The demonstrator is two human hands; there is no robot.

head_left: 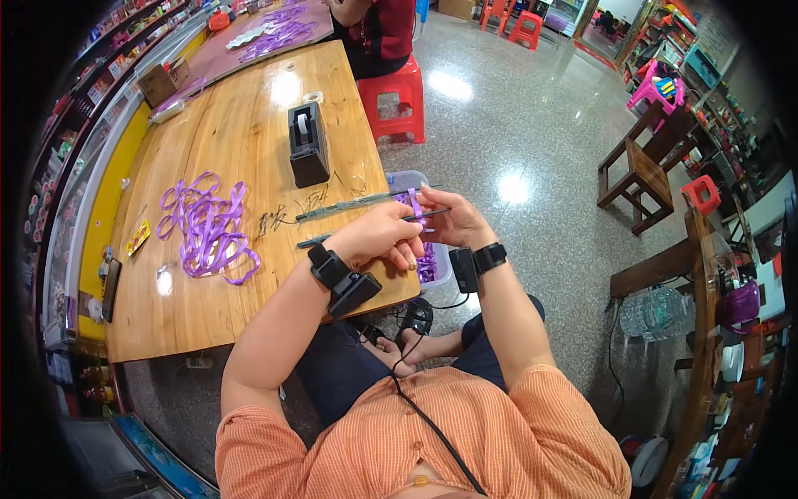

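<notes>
- Head view: the left hand [378, 237] and right hand [453, 220] meet at the edge of the wooden table [233, 316]. Both pinch a thin dark stick [366, 202] with a purple ribbon [416, 204] wrapped on it.
- More purple ribbons [208, 224] lie well apart, past a black tape holder [307, 145].
- To do it well, I think: keep the stick steady and pull the ribbon snug.
</notes>
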